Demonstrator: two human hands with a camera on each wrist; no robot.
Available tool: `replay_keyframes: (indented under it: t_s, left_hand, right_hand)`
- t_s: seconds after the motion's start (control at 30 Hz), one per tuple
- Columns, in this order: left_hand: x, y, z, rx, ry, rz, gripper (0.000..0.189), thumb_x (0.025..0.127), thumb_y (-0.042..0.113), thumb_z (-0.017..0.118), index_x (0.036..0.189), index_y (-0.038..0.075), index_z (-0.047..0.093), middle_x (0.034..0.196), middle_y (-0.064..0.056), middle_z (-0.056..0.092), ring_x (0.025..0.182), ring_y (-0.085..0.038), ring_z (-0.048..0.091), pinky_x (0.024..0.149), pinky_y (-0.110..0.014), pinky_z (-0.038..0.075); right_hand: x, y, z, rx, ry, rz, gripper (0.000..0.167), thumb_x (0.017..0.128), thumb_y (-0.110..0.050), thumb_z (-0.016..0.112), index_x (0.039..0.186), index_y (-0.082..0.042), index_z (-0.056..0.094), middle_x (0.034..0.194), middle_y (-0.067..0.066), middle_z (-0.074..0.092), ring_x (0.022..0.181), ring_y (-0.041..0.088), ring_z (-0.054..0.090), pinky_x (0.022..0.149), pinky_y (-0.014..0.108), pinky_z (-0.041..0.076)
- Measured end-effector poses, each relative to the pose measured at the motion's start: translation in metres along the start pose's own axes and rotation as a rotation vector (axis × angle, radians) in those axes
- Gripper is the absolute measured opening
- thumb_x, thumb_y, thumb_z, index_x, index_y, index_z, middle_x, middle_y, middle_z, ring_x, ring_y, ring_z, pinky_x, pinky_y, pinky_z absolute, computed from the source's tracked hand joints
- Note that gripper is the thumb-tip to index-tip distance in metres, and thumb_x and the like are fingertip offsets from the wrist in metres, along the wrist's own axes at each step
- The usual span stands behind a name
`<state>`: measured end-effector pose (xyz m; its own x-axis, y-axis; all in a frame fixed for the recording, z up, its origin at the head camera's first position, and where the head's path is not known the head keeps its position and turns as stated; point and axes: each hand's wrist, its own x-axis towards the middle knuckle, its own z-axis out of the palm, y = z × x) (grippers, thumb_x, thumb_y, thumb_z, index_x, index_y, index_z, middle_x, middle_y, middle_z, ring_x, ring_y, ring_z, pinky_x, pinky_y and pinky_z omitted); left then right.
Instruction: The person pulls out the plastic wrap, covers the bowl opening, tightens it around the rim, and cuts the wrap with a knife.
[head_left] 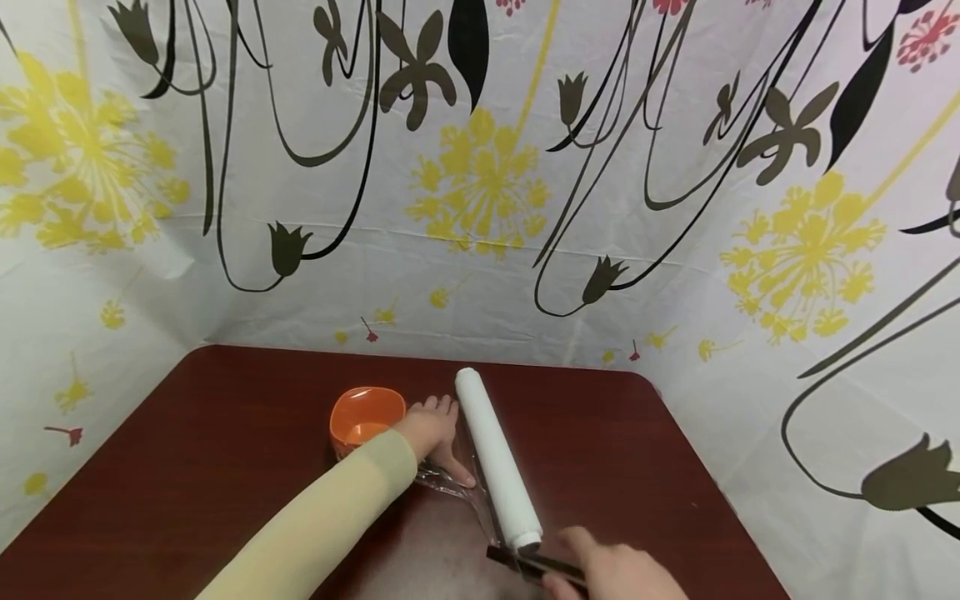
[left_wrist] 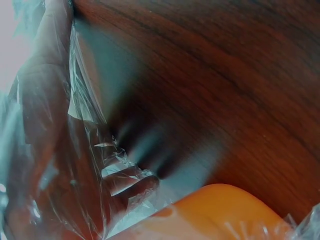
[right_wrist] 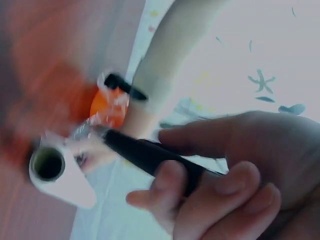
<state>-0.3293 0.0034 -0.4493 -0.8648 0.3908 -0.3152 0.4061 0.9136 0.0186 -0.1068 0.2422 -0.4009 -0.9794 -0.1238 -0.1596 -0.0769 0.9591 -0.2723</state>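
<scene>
A white roll of cling film [head_left: 498,458] lies slantwise on the table, with a loose strip of clear film [head_left: 474,502] running along its left side. My left hand [head_left: 438,437] reaches across between the roll and an orange bowl [head_left: 367,407], its fingers extended and thumb apart against the film. Crinkled film [left_wrist: 82,150] covers much of that hand in the left wrist view. At the roll's near end, my right hand [head_left: 618,567] grips a slim black tool [right_wrist: 142,155] between thumb and fingers. The tool's tip overlaps the film and the roll's end; I cannot tell its exact kind.
The dark red-brown table [head_left: 225,442] has rounded far corners. Behind it and along both sides hangs a white sheet [head_left: 487,308] with yellow, black and red flower prints. A black band [right_wrist: 125,86] crosses the left forearm in the right wrist view.
</scene>
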Motion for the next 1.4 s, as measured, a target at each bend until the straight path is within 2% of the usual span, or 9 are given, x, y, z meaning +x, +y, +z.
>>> replay_keyframes:
  t_s: [0.17,0.3,0.53,0.67,0.77,0.87,1.0,1.23,1.4]
  left_hand:
    - [-0.004,0.001,-0.001,-0.009,-0.002,0.003,0.14,0.076,0.089,0.078,0.174,0.004,0.024,0.183,-0.016,0.023,0.17,-0.035,0.023,0.137,-0.046,0.027]
    - [-0.006,0.002,-0.002,-0.017,0.003,0.013,0.141,0.076,0.089,0.078,0.174,0.003,0.025,0.183,-0.016,0.024,0.17,-0.036,0.023,0.137,-0.046,0.027]
    - [-0.005,0.003,-0.003,-0.016,0.004,0.009,0.141,0.075,0.09,0.078,0.174,0.003,0.025,0.183,-0.016,0.024,0.17,-0.035,0.023,0.137,-0.046,0.026]
    - [-0.003,0.002,0.0,0.008,0.004,0.009,0.142,0.075,0.092,0.076,0.174,0.004,0.025,0.182,-0.016,0.025,0.17,-0.035,0.024,0.136,-0.046,0.028]
    - [-0.001,0.002,0.003,0.03,0.012,0.008,0.143,0.074,0.094,0.075,0.174,0.004,0.026,0.182,-0.015,0.026,0.169,-0.035,0.025,0.135,-0.046,0.03]
    - [0.0,0.001,0.004,0.032,0.017,0.006,0.143,0.073,0.094,0.075,0.174,0.005,0.026,0.182,-0.015,0.026,0.169,-0.035,0.026,0.135,-0.046,0.031]
    - [-0.002,0.001,0.003,0.029,0.024,0.006,0.143,0.073,0.094,0.075,0.174,0.004,0.027,0.182,-0.015,0.027,0.169,-0.035,0.026,0.135,-0.046,0.031]
    - [-0.004,0.001,0.002,0.04,0.034,-0.006,0.143,0.073,0.095,0.075,0.174,0.004,0.028,0.181,-0.015,0.028,0.168,-0.035,0.028,0.135,-0.046,0.032]
    - [-0.005,0.002,0.004,0.036,0.048,-0.011,0.142,0.072,0.094,0.076,0.173,0.005,0.031,0.18,-0.015,0.031,0.168,-0.034,0.03,0.134,-0.045,0.033]
  right_hand:
    - [0.014,-0.001,-0.018,0.012,0.164,0.087,0.044,0.098,-0.058,0.077,0.08,-0.024,0.056,0.062,-0.006,0.046,0.056,0.012,0.044,0.057,0.031,0.036]
    - [0.025,0.006,-0.022,0.034,0.249,0.085,0.038,0.105,-0.053,0.071,0.085,-0.023,0.057,0.061,-0.004,0.046,0.056,0.012,0.043,0.057,0.032,0.036]
    - [0.04,0.015,-0.021,0.121,0.29,0.052,0.025,0.111,-0.035,0.065,0.094,-0.018,0.059,0.066,-0.003,0.048,0.059,0.012,0.044,0.06,0.03,0.038]
    - [0.047,0.016,-0.019,0.166,0.278,0.054,0.02,0.113,-0.029,0.062,0.099,-0.015,0.058,0.071,-0.001,0.048,0.063,0.013,0.045,0.062,0.031,0.039]
    - [0.051,0.016,-0.018,0.199,0.27,0.046,0.014,0.114,-0.023,0.058,0.114,-0.01,0.061,0.083,0.001,0.056,0.072,0.014,0.051,0.067,0.034,0.044]
    - [0.056,0.017,-0.017,0.244,0.268,0.023,0.032,0.114,-0.015,0.05,0.142,0.0,0.055,0.117,0.013,0.068,0.101,0.022,0.067,0.083,0.042,0.056]
    - [0.069,0.023,-0.017,0.31,0.234,0.043,0.057,0.111,-0.011,0.041,0.162,0.01,0.03,0.153,0.034,0.049,0.135,0.039,0.061,0.102,0.055,0.055]
    - [0.112,0.057,-0.016,0.37,0.195,0.176,0.058,0.114,-0.024,0.031,0.154,0.017,0.032,0.137,0.04,0.047,0.106,0.038,0.055,0.086,0.051,0.051]
    - [0.148,0.09,-0.01,0.355,0.111,0.283,0.056,0.115,-0.024,0.023,0.145,0.022,0.028,0.126,0.047,0.037,0.106,0.054,0.048,0.091,0.062,0.047]
